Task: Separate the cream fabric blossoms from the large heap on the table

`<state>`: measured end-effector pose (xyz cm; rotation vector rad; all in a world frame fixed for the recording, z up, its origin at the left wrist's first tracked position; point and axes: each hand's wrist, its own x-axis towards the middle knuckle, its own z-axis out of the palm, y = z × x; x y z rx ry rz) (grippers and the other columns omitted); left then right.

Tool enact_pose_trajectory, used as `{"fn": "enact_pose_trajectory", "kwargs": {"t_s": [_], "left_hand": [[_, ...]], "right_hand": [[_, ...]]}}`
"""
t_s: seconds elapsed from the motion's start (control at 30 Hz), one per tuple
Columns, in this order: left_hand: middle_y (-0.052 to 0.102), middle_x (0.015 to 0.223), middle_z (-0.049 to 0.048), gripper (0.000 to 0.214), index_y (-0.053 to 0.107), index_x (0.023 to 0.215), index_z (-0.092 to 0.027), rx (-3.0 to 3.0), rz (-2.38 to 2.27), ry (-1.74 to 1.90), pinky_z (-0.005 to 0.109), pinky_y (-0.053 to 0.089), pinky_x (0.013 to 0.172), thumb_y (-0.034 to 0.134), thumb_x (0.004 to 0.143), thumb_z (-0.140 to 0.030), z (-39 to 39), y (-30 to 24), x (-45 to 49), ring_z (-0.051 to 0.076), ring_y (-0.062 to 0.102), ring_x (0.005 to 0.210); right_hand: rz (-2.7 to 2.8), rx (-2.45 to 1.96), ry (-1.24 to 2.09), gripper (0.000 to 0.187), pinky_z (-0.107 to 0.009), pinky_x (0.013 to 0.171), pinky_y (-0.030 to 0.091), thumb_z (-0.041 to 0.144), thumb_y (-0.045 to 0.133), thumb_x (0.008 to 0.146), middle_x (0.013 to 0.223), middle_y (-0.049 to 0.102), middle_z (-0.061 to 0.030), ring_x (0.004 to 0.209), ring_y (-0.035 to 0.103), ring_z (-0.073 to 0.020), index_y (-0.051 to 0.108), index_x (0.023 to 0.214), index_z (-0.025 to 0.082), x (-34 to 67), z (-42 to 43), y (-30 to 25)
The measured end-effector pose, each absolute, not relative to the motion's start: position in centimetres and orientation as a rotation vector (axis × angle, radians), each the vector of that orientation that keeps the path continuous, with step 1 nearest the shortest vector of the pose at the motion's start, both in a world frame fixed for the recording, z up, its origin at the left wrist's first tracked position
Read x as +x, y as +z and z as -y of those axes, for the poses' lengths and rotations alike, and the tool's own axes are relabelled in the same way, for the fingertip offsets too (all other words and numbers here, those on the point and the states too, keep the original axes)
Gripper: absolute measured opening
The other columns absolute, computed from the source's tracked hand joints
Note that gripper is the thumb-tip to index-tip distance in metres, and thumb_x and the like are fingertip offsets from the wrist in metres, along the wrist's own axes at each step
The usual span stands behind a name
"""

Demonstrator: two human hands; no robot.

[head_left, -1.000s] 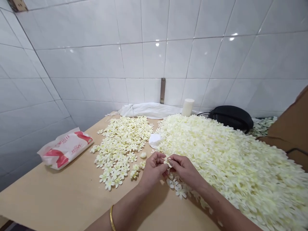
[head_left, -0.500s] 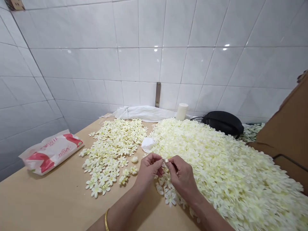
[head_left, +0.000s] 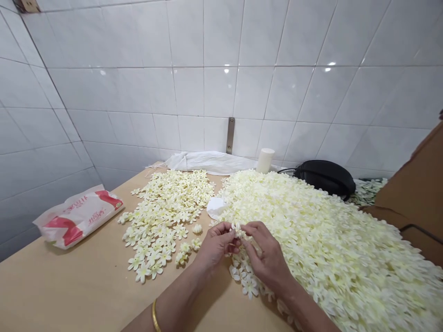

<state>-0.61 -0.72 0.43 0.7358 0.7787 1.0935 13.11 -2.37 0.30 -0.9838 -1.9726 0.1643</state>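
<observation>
My left hand (head_left: 216,244) is closed, with thumb and forefinger pinching a small white flower (head_left: 236,228) that looks artificial. From the other side my right hand (head_left: 266,251) grips the same flower between its thumb and fingers. The hands meet over the left edge of a big pile of loose white flowers (head_left: 311,230). Left of them lies a smaller spread of pale yellow flowers (head_left: 169,198). A few bunched flowers (head_left: 185,249) sit between that spread and my left hand.
A red and white tissue pack (head_left: 81,216) lies on the tan table (head_left: 69,286) at left. Behind the flowers are white cloth (head_left: 211,161), a white cylinder (head_left: 265,160) and a black case (head_left: 325,177). Brown cardboard (head_left: 411,193) rises at right, with a tiled wall (head_left: 221,92) behind.
The fingers of my right hand have opened out a little and lifted around the flower, which now shows more between the hands. My left hand keeps its pinch. The view has shifted slightly.
</observation>
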Motion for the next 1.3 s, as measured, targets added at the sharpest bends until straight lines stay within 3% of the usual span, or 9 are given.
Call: {"fn": "enact_pose_trajectory", "kwargs": {"t_s": [0.1, 0.27, 0.5, 0.77, 0.93, 1.1, 1.3], "left_hand": [[0.052, 0.054, -0.0016, 0.036, 0.054, 0.071, -0.013, 0.87, -0.772, 1.073, 0.021, 0.043, 0.052, 0.074, 0.052, -0.035, 0.9, 0.6, -0.5, 0.009, 0.051, 0.049], [0.05, 0.05, -0.0012, 0.024, 0.051, 0.063, -0.012, 1.096, -0.908, 1.103, 0.02, 0.04, 0.049, 0.065, 0.06, -0.032, 1.6, 1.1, -0.5, 0.008, 0.049, 0.046], [0.05, 0.048, -0.0018, 0.024, 0.046, 0.063, -0.013, 1.117, -0.956, 1.052, 0.019, 0.037, 0.044, 0.06, 0.063, -0.033, 2.0, 0.8, -0.1, 0.007, 0.045, 0.041], [0.054, 0.05, -0.0001, 0.036, 0.046, 0.064, -0.013, 1.104, -0.886, 1.048, 0.02, 0.038, 0.043, 0.064, 0.063, -0.044, 2.2, 0.9, 0.1, 0.008, 0.047, 0.042], [0.058, 0.058, 0.005, 0.045, 0.049, 0.065, -0.012, 0.964, -0.777, 1.012, 0.023, 0.043, 0.049, 0.055, 0.066, -0.056, 1.8, 0.9, 0.2, 0.011, 0.052, 0.048], [0.059, 0.062, 0.0043, 0.039, 0.051, 0.07, -0.01, 0.939, -0.773, 1.001, 0.023, 0.045, 0.053, 0.069, 0.059, -0.043, 1.9, 0.8, 0.1, 0.009, 0.053, 0.05], [0.052, 0.05, -0.0022, 0.037, 0.046, 0.064, -0.013, 0.916, -0.83, 1.048, 0.021, 0.041, 0.047, 0.074, 0.052, -0.035, 1.7, 0.3, 0.2, 0.007, 0.048, 0.045]], "right_hand": [[1.856, -1.049, 0.337, 0.022, -0.029, 0.073, 0.043, 0.021, 0.041, 0.084, 0.097, 0.053, -0.0106, 0.086, 0.052, -0.0181, 0.054, 0.1, 0.015, 13.4, 2.2, 0.8], [1.74, -1.128, 0.738, 0.021, -0.026, 0.066, 0.041, 0.033, 0.048, 0.08, 0.077, 0.058, -0.0055, 0.071, 0.053, -0.0163, 0.059, 0.081, 0.015, 13.1, 2.3, 1.2], [1.532, -1.118, 1.014, 0.022, -0.023, 0.056, 0.037, 0.036, 0.051, 0.077, 0.063, 0.049, -0.0001, 0.059, 0.046, -0.0116, 0.05, 0.071, 0.015, 12.6, 2.6, 1.1], [1.492, -1.215, 0.912, 0.033, -0.023, 0.055, 0.034, 0.043, 0.043, 0.081, 0.057, 0.042, 0.0011, 0.056, 0.039, -0.0108, 0.045, 0.065, 0.015, 12.4, 2.6, 0.8], [1.412, -1.238, 0.84, 0.039, -0.023, 0.053, 0.035, 0.049, 0.042, 0.081, 0.056, 0.04, 0.0009, 0.054, 0.039, -0.0108, 0.044, 0.062, 0.015, 12.8, 2.3, 0.5], [1.451, -1.279, 0.703, 0.04, -0.022, 0.049, 0.031, 0.048, 0.04, 0.082, 0.051, 0.036, 0.0019, 0.051, 0.036, -0.0101, 0.04, 0.058, 0.016, 12.9, 2.3, 0.4], [1.524, -1.256, 0.761, 0.04, -0.022, 0.048, 0.027, 0.045, 0.039, 0.082, 0.052, 0.033, 0.0022, 0.051, 0.032, -0.0094, 0.037, 0.056, 0.015, 12.8, 2.2, 0.4]]}}
